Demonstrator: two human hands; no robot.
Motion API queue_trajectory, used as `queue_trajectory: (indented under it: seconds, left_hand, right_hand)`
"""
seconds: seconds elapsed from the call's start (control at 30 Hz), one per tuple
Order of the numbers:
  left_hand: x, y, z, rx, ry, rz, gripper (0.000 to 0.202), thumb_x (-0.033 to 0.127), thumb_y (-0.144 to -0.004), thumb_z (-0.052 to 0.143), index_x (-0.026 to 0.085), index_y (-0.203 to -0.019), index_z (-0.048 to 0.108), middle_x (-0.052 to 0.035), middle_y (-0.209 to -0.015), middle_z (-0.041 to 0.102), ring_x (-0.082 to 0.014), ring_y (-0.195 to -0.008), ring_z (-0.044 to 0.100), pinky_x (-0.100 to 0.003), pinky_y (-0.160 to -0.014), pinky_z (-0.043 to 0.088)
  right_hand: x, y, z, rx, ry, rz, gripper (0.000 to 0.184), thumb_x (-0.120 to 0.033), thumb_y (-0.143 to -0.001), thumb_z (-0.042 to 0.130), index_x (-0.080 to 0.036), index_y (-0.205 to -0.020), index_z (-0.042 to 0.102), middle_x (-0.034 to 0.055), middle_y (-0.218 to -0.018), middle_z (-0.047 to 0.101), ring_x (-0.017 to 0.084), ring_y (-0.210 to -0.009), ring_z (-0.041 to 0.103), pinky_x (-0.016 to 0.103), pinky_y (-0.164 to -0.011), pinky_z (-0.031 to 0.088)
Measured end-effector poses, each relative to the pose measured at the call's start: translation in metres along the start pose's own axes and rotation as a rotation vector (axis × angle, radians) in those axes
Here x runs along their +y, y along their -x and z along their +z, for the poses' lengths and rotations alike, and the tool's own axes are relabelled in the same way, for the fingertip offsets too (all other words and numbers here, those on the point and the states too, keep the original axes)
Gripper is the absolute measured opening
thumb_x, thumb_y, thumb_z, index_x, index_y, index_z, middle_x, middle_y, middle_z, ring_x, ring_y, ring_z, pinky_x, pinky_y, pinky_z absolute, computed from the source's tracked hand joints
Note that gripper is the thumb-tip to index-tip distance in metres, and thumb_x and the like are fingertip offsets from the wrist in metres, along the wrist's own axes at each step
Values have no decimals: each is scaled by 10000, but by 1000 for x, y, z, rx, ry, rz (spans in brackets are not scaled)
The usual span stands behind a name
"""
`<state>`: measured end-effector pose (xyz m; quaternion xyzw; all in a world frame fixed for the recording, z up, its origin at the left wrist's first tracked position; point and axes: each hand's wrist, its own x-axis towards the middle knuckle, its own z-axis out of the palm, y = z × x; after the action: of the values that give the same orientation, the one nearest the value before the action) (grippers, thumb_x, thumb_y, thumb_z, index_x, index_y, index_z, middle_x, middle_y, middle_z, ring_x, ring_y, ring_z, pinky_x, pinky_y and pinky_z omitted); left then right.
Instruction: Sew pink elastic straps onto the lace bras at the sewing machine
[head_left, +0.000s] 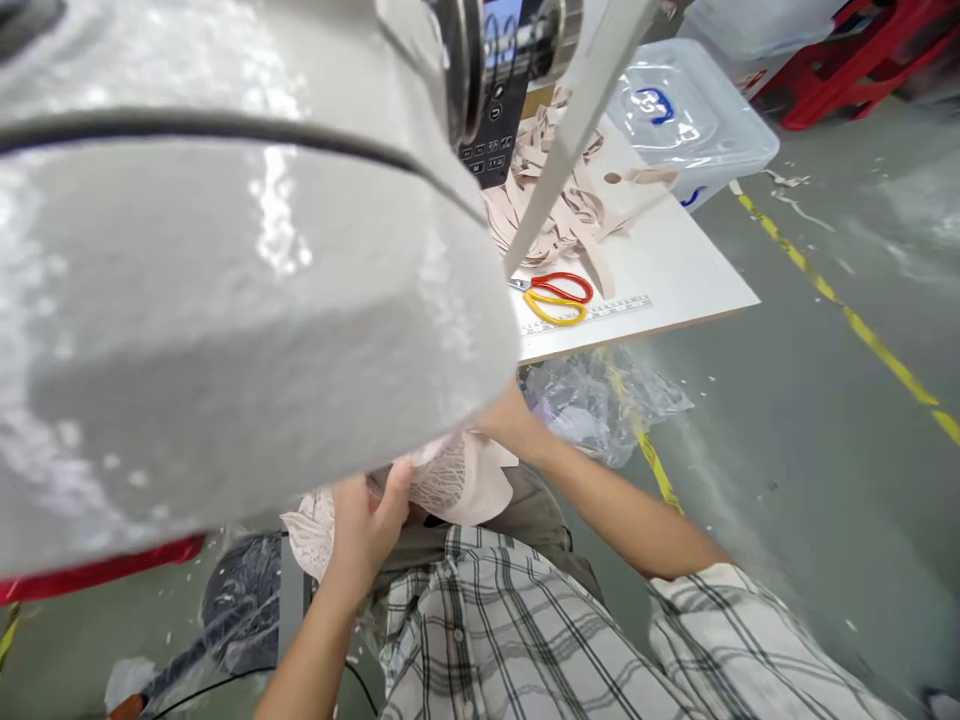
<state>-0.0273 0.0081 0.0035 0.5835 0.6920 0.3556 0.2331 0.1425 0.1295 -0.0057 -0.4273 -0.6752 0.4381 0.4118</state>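
Observation:
A pale pink lace garment (442,475), which looks like a bra, hangs over my lap below the sewing machine head (247,330). My left hand (367,510) grips its left part, with the thumb on top of the lace. At the garment's upper right edge is my right hand (512,418). The machine head covers its fingers, so their hold on the cloth does not show. The machine's needle area is out of sight.
On the white table (697,285) lie scissors (559,298) with red and yellow handles, a clear ruler (619,308) and a heap of pale pink strips (555,200). Behind stands a lidded plastic box (694,110). A clear plastic bag (600,400) is below the table edge.

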Motion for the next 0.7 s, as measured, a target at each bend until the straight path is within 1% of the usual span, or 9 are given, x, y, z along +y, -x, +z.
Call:
queue_trajectory:
  seconds: [0.07,0.13,0.2,0.27,0.37,0.47,0.57,0.7]
  left_hand:
    - [-5,-4,0,-127,134,-108,301,441,-918,537,191,-1084,557,-86,-974,635,-252,-893,633,-358,-775,516]
    - [-6,-6,0,-185,188,-168,303,471,-888,578,193,-1006,556,-61,-899,622,-238,-837,627,-330,-722,508]
    - [-3,-8,-2,-177,179,-182,339,496,-856,618,193,-994,555,-49,-874,607,-244,-854,625,-333,-738,505]
    - [2,-8,-4,-158,143,-178,376,510,-846,629,193,-1029,548,-48,-886,596,-262,-919,625,-353,-792,503]
    - [9,-7,-6,-150,68,-175,415,525,-851,630,195,-1082,527,-50,-907,583,-279,-989,615,-374,-839,492]
    - [13,-6,-6,-135,23,-168,446,539,-854,632,199,-1113,507,-71,-978,591,-290,-1039,603,-391,-869,483]
    - [17,-5,-4,-120,-10,-149,459,541,-859,629,200,-1134,493,-86,-1029,596,-295,-1064,597,-405,-885,478]
    - [21,-5,-1,-96,-64,-138,463,547,-861,626,198,-1130,487,-86,-1021,594,-303,-1067,598,-425,-888,481]
  right_hand:
    - [6,12,0,32,-32,29,240,-430,-951,536,-221,-1059,584,66,-1029,650,181,-860,612,311,-729,519]
    - [10,22,2,24,-66,47,221,-423,-920,587,-220,-1008,591,46,-953,651,176,-833,616,303,-711,513]
    - [12,30,3,1,-113,48,234,-435,-894,621,-220,-979,589,35,-931,647,172,-824,621,304,-724,514]
    - [11,34,3,-18,-140,32,260,-454,-871,649,-220,-963,583,32,-936,646,167,-817,624,298,-714,508]
    - [7,36,3,-30,-106,0,261,-435,-847,684,-219,-949,577,24,-905,642,157,-786,608,282,-676,475]
    - [3,36,2,-32,-78,-33,249,-411,-836,694,-213,-921,569,17,-880,625,148,-771,582,286,-699,464]
    - [3,36,1,-41,-92,-44,244,-402,-838,685,-211,-927,562,17,-893,603,146,-784,571,287,-711,468]
    - [5,38,1,-41,-91,-41,239,-384,-830,693,-217,-937,558,16,-904,596,149,-797,570,288,-718,466]
